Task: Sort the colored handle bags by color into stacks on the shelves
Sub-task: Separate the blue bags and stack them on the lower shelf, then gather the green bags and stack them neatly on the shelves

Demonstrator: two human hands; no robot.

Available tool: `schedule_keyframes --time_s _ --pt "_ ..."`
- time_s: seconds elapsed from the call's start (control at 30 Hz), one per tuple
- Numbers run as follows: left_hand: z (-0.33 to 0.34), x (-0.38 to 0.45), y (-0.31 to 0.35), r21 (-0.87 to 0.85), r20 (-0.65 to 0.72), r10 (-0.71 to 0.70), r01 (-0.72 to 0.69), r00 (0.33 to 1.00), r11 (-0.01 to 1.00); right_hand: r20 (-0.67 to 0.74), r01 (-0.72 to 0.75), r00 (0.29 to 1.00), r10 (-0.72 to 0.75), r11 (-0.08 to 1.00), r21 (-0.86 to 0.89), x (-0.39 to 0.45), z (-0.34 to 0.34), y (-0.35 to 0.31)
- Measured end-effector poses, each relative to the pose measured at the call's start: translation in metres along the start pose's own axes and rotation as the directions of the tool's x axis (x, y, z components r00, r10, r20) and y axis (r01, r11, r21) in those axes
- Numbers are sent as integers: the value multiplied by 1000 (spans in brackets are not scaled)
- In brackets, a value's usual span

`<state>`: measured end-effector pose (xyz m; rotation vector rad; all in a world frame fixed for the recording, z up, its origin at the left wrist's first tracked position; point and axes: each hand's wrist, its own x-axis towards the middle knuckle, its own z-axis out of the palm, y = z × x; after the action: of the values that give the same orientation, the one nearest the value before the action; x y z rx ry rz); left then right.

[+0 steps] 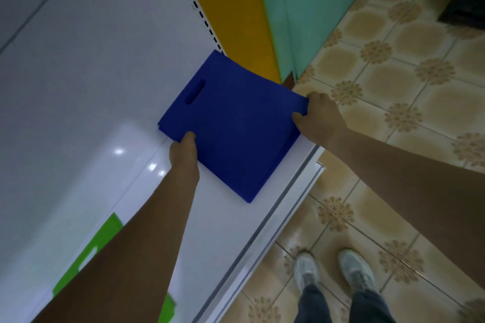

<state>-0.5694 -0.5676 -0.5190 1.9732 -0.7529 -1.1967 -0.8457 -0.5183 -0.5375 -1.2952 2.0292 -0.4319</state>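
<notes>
My left hand (183,151) and right hand (316,113) pinch opposite edges of the blue bag stack (231,126), which lies flat on the white shelf (131,86). A green bag (105,238), partly hidden by my arm, seems to lie further along.

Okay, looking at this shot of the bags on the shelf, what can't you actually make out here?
Head view only:
- Green bag: mostly hidden behind the left forearm, so its full shape and count are unknown.
- Blue bags: how many are in the stack.
- Left hand fingers: tucked under the stack.
- Yellow and teal sheets: cut off by the top edge.
</notes>
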Motion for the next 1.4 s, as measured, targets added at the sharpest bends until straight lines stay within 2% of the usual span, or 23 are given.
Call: schedule_keyframes --time_s 0.1,0.2,0.3,0.37,0.5,0.63,0.73,0.8,0.93,1.03,1.17,1.27,1.4 --pt "-6 -13 7 63 -6 24 -23 1000 998 -47 32 998 -35 997 -77 -2 -10 -5" --pt "-19 -39 9 162 17 160 -161 987 974 -103 103 988 -117 985 -136 -26 -18 -20" --pt "-42 -91 8 203 24 258 -258 966 945 -12 241 970 -243 966 -96 -67 -23 -53" --pt "-62 -125 9 194 3 300 -294 954 936 51 360 933 -357 928 -96 -97 -23 -83" --pt "-135 -181 19 212 -174 367 -329 914 920 265 553 810 -523 832 -46 -184 -20 -140" --pt "-230 -243 17 279 -327 358 -272 875 921 366 720 643 -673 694 13 -286 -11 -174" --pt "-313 -301 -5 241 -437 334 -249 835 938 407 809 510 -758 583 71 -363 -3 -208" --pt "-338 -324 -14 197 -479 281 -210 832 958 406 821 489 -772 565 84 -389 2 -219" --pt "-434 -411 -49 125 -598 299 -282 744 951 429 860 383 -818 486 159 -494 26 -247" --pt "-505 -469 -75 165 -629 318 -278 709 946 417 843 365 -832 486 232 -569 45 -264" --pt "-586 -533 -91 213 -683 382 -330 623 920 371 875 283 -885 397 278 -653 67 -287" --pt "-637 -558 -90 275 -731 434 -355 527 894 318 908 231 -920 321 269 -693 80 -312" --pt "-695 -567 -75 336 -746 482 -366 459 868 312 923 204 -928 288 254 -720 92 -350"
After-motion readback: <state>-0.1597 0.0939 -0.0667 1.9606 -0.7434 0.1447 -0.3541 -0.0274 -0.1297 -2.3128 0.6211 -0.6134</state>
